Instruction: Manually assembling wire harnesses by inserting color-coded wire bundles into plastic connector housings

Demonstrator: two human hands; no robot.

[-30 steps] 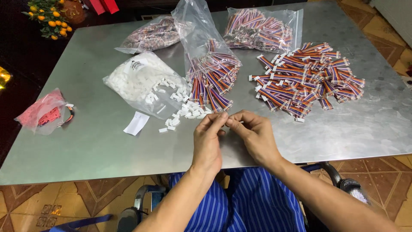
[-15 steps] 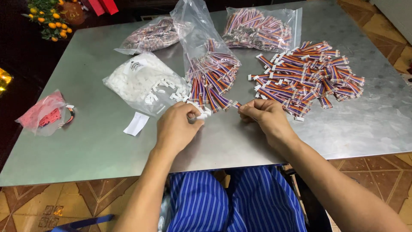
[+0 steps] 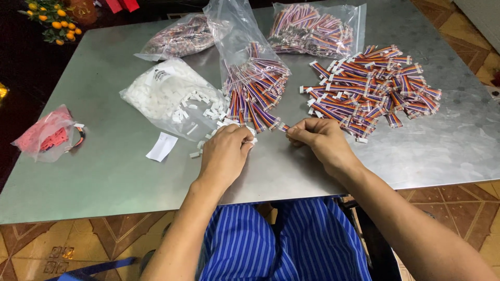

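From the head view we look down on a grey metal table standing over a brown patterned tile floor, with a small plant bearing orange fruit at the far left corner. On the table lie a clear bag of white connectors, an open bag of striped wire leads, a loose pile of the same leads, two more bags behind, a pink bag and a white paper slip.

Our left hand rests curled on the table, fingertips pinching a small white connector. Our right hand pinches one wire lead by its end, just beside the open bag.

The connector is mostly hidden by fingers, and the far bags are cut off at the frame's top.
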